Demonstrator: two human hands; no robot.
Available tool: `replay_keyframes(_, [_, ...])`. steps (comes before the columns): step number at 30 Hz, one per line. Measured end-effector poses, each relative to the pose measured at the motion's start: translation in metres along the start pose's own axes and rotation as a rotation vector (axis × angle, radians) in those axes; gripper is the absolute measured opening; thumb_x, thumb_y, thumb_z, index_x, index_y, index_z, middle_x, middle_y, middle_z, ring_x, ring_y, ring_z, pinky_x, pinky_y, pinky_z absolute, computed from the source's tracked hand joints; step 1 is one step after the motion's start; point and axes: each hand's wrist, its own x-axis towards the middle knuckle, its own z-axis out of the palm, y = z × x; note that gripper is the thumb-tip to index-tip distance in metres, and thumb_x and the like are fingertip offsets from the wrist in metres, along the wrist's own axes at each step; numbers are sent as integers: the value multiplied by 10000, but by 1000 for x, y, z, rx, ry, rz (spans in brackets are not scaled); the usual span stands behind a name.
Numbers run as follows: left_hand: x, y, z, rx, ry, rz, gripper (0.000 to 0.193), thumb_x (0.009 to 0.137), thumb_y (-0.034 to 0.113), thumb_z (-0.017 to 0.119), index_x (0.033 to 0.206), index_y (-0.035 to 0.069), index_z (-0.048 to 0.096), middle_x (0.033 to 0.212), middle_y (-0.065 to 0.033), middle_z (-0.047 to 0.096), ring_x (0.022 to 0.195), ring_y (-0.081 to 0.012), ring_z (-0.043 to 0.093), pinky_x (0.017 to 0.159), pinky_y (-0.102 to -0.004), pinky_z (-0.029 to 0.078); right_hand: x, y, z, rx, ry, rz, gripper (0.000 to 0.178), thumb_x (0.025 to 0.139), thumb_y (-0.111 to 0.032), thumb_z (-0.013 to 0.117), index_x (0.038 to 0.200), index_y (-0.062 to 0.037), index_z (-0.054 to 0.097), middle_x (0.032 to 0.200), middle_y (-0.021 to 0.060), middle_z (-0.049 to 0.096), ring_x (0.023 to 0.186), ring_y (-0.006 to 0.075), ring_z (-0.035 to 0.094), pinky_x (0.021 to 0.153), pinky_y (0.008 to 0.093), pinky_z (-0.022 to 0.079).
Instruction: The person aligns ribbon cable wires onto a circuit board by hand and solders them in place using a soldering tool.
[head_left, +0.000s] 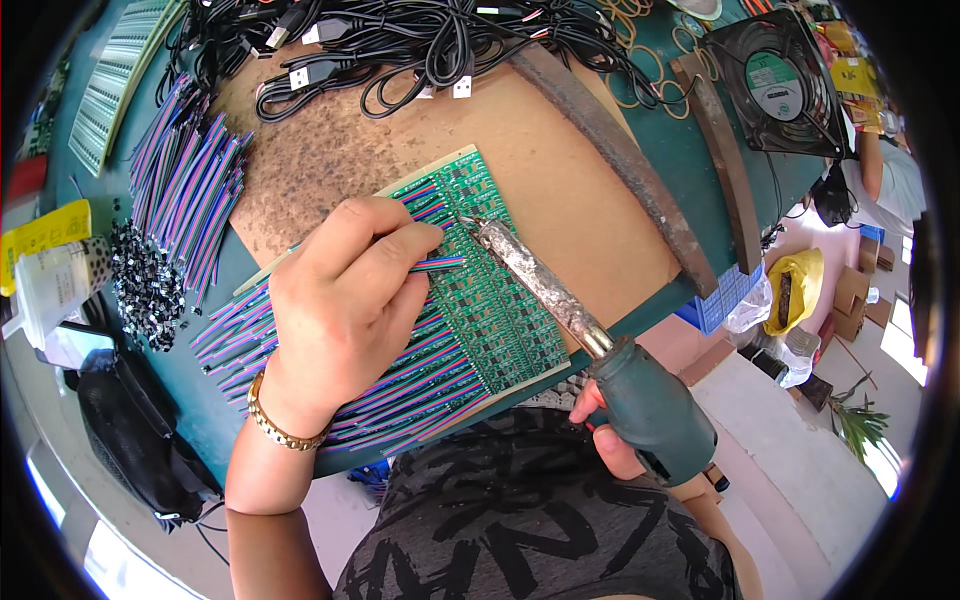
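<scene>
My left hand (350,290), a gold watch band on its wrist, pinches a short multicoloured ribbon wire (440,264) whose end lies over a green circuit board panel (510,310). Rows of similar ribbon wires (410,370) lie along the panel's left side and pass under my hand. In my right hand (612,440) is a soldering iron (545,285) with a thick dark green handle and a crusted metal barrel. The iron's tip reaches the panel's upper part, just right of my left fingertips. Whether the tip touches a pad is too small to tell.
Black USB cables (430,50) are heaped along the far edge. Bundled ribbon wires (190,170) and a pile of small black parts (148,285) lie left. Two rusty metal bars (620,165) and a black fan (775,85) stand right. A person (890,180) is at far right.
</scene>
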Motion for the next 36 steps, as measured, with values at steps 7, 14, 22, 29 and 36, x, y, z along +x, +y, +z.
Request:
replay_keyframes(7, [0,0,0,13,-1,3,288,625,-67,719,894,34,697,892,-71,621,715,-232,647,596,-331,529,7,-10,-2,270,-54,133,513,914,-527,563,837,-25,636,766,60,587,683,186,557,617,306,434])
replay_keyframes(14, [0,0,0,6,-6,13,284,629,-69,717,895,30,696,894,-71,620,703,-230,642,587,-329,522,-1,-1,-1,25,1,12,537,924,-542,527,857,-21,641,751,63,601,677,189,559,609,313,441])
replay_keyframes(22, [0,0,0,12,-11,-8,285,628,-71,713,894,31,698,895,-70,622,700,-228,644,584,-325,524,7,-12,4,516,-17,264,523,915,-537,544,854,-26,635,757,45,601,650,183,554,594,310,443])
replay_keyframes(29, [0,4,-1,10,-32,-57,287,645,-116,668,897,14,709,909,-92,633,742,-217,639,632,-299,512,5,-8,-5,111,-48,68,505,905,-534,557,854,-35,624,763,50,593,652,165,547,586,294,426])
replay_keyframes(36, [0,2,0,27,-20,-18,278,635,-62,711,895,36,697,906,-71,625,729,-236,654,607,-329,538,-5,5,-1,79,-27,65,487,905,-499,576,933,-14,616,773,67,601,662,165,563,605,306,450])
